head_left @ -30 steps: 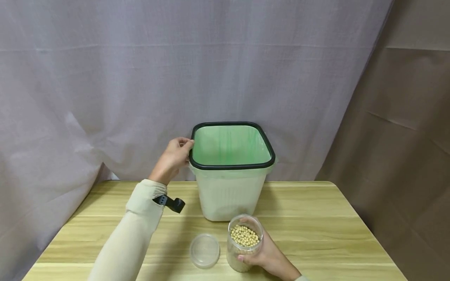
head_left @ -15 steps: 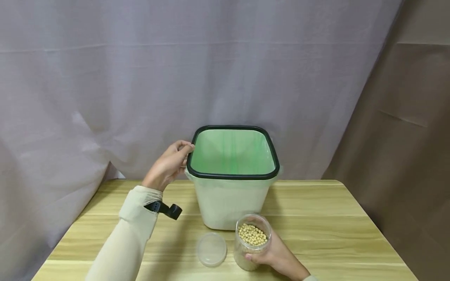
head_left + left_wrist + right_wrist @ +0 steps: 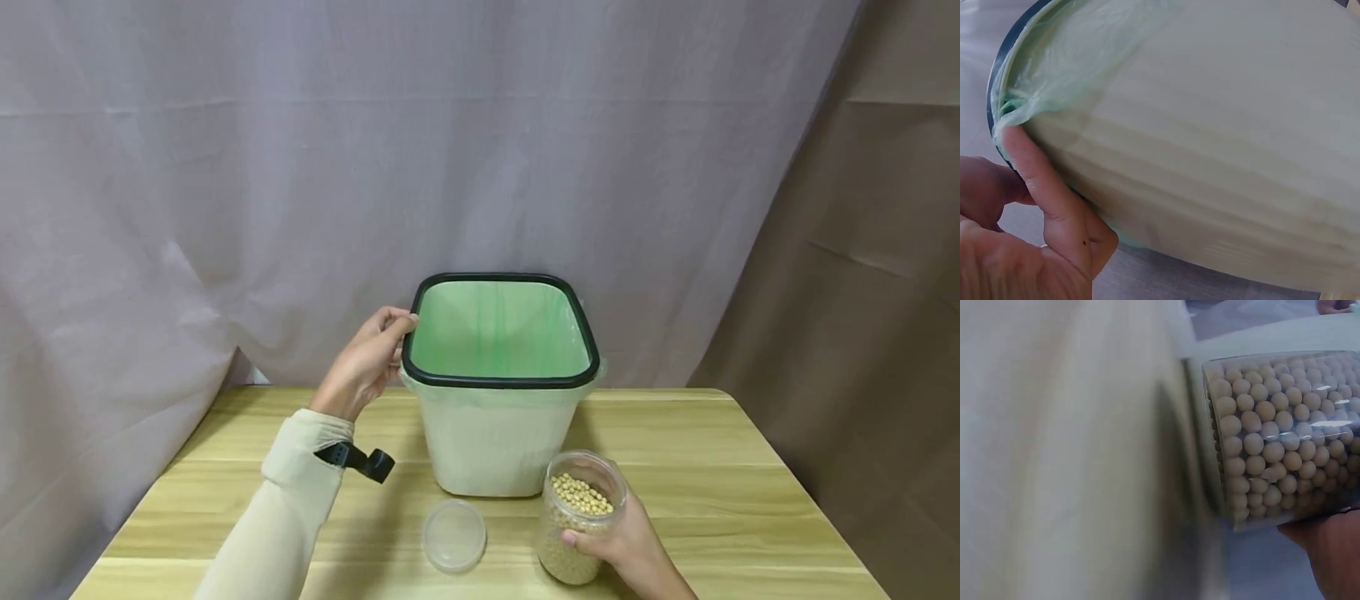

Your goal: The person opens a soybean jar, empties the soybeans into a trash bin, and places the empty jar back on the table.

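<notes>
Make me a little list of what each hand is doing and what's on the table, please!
left hand: fingers on the black rim of the bin
right hand: grips the jar of beans
jar: open, tilted a little, full of small pale round beans
lid: lies flat on the table, left of the jar
bin: white, upright, lined with a green bag
behind: grey curtain
</notes>
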